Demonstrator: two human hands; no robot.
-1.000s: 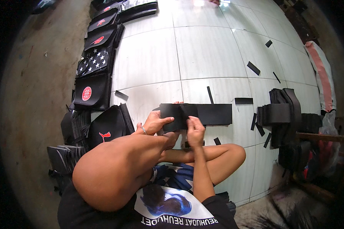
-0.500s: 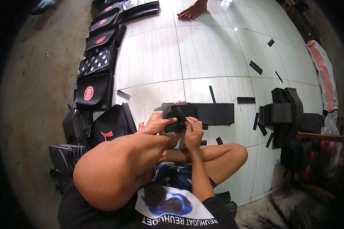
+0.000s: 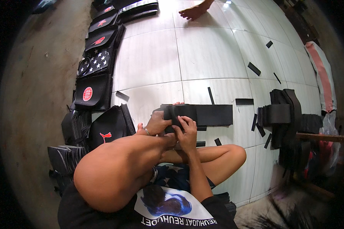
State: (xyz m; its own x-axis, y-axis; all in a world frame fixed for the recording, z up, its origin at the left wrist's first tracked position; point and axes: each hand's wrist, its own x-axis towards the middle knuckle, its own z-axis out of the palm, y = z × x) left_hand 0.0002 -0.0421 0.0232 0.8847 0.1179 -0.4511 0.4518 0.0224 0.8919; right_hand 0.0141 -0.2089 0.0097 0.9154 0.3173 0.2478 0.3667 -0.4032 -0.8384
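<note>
L hand (image 3: 156,123) thumb-clamps blk piece (image 3: 188,110), frame ctr; R hand (image 3: 186,133) fingertips on it, pinch or press: can't tell. Prob. mid-job: piece lies over long strip's (image 3: 215,115) L part, ridge not flat; remainder unclear. Vs 0.5 s ago: R hand further L.

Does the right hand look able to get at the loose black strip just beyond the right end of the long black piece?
Probably yes: nothing tall seems to stand between the right hand and the strip, though that hand must first leave the upper black piece it touches.
</note>
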